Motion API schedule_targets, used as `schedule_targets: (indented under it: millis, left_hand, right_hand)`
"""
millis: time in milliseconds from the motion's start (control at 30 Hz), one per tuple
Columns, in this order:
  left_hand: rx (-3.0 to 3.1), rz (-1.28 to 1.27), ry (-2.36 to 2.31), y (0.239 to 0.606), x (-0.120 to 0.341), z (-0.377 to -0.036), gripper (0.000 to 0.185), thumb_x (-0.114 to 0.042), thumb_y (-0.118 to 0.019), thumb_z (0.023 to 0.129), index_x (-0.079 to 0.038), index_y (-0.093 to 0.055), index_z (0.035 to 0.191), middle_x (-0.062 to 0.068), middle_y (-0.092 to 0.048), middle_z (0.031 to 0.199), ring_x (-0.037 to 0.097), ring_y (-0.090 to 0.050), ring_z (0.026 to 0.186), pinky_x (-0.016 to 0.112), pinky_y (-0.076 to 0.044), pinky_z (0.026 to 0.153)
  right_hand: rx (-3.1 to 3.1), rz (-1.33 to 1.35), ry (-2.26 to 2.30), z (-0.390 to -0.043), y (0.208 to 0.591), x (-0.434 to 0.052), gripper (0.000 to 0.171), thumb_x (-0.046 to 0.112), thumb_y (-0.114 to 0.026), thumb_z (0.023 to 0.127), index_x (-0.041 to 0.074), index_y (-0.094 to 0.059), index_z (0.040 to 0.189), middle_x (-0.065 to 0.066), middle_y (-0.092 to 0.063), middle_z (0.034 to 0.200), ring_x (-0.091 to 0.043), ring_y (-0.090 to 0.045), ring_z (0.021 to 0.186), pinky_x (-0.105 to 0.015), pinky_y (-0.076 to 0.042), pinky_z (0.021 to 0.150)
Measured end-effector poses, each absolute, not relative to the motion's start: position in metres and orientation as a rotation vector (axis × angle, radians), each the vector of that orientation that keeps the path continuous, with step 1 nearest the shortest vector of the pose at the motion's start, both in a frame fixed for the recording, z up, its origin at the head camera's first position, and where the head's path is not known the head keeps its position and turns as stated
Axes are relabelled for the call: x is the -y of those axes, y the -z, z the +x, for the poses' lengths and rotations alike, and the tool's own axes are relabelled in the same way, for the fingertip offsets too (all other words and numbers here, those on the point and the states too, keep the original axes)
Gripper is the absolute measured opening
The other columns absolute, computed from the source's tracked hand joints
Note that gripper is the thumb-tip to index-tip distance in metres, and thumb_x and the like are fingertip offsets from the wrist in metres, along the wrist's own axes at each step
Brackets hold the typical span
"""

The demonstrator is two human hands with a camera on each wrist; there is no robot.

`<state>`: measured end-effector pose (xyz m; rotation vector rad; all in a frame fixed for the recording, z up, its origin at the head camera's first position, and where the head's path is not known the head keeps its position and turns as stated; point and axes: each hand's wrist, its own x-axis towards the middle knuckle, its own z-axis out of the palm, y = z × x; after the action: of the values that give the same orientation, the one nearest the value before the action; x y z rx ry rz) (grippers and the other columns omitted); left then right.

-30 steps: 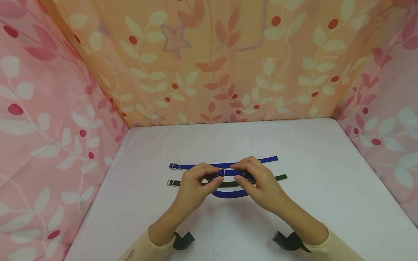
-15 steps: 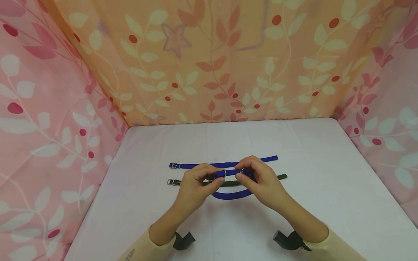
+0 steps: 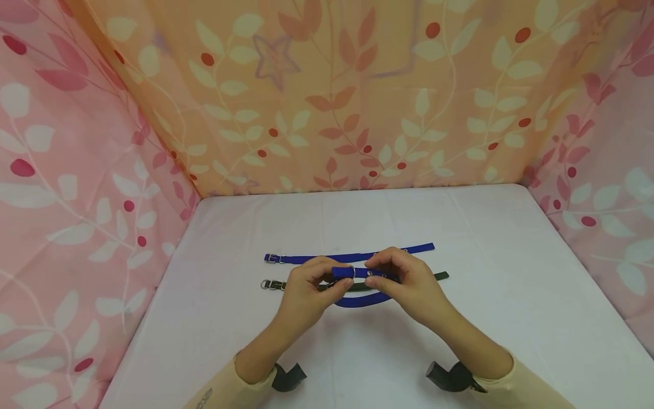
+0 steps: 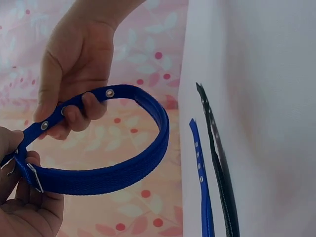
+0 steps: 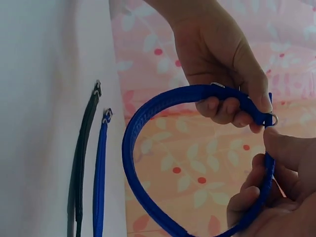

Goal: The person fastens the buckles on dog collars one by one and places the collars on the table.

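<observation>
Looped blue collar [image 3: 360, 300] is pinched at buckle end by left hand [image 3: 306, 292], holed tip by right hand [image 3: 409, 284], above tabletop [image 3: 460, 227] centre. If tip pinch is slackened, strap could be sprung out of buckle.

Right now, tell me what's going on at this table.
A person is holding a blue collar bent into a loop above the white table. The left hand grips the buckle end, and the right hand pinches the holed strap end beside it, the two ends meeting between the fingers. Whether the strap is through the buckle cannot be told. Behind the hands, a second blue collar and a dark collar lie flat and straight.
</observation>
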<state>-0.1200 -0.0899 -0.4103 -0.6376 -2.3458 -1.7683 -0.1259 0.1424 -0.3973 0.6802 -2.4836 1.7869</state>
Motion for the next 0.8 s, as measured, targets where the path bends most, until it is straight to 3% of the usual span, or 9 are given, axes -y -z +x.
schedule_targets:
  millis: [133, 267, 533, 800]
  left_hand:
    - [2.327, -0.624, 1.788, 0.4108, 0.0908, -0.1207, 0.014, -0.022, -0.081, 0.091, -0.02, -0.079, 0.104, -0.006, -0.072, 0.101, 0.017, -0.064, 0.082, 0.026, -0.059, 0.069]
    - [2.309, -0.617, 1.843, 0.4091, 0.0917, -0.1203, 0.016, -0.019, -0.081, 0.09, -0.018, -0.079, 0.106, -0.004, -0.072, 0.102, 0.018, -0.064, 0.085, 0.025, -0.059, 0.071]
    - [2.356, -0.616, 1.823, 0.4095, 0.0879, -0.1199, 0.019, -0.018, -0.082, 0.089, -0.02, -0.08, 0.108, -0.007, -0.073, 0.105, 0.016, -0.069, 0.091, 0.029, -0.062, 0.072]
    - [2.313, -0.635, 1.83, 0.4145, 0.0854, -0.12, 0.018, -0.018, -0.082, 0.09, -0.019, -0.079, 0.108, -0.005, -0.073, 0.104, 0.016, -0.071, 0.095, 0.03, -0.063, 0.075]
  right_hand:
    - [2.414, 0.763, -1.875, -0.1281, 0.3995, -0.1429, 0.022, 0.002, -0.071, 0.095, 0.009, -0.066, 0.115, -0.004, -0.059, 0.117, -0.02, -0.061, 0.109, -0.018, -0.052, 0.098]
    - [2.373, 0.862, -1.917, -0.1304, 0.4001, -0.1467, 0.026, -0.006, -0.064, 0.096, 0.007, -0.066, 0.119, -0.008, -0.058, 0.119, -0.02, -0.06, 0.111, -0.018, -0.053, 0.097]
    - [2.484, 0.693, -1.876, -0.1281, 0.3976, -0.146, 0.03, 0.012, -0.076, 0.094, 0.012, -0.067, 0.123, 0.0, -0.069, 0.119, -0.017, -0.068, 0.112, -0.022, -0.054, 0.096]
    - [2.433, 0.617, -1.907, -0.126, 0.3996, -0.1415, 0.026, 0.014, -0.081, 0.09, 0.017, -0.07, 0.113, 0.0, -0.071, 0.11, -0.024, -0.069, 0.103, -0.026, -0.059, 0.088]
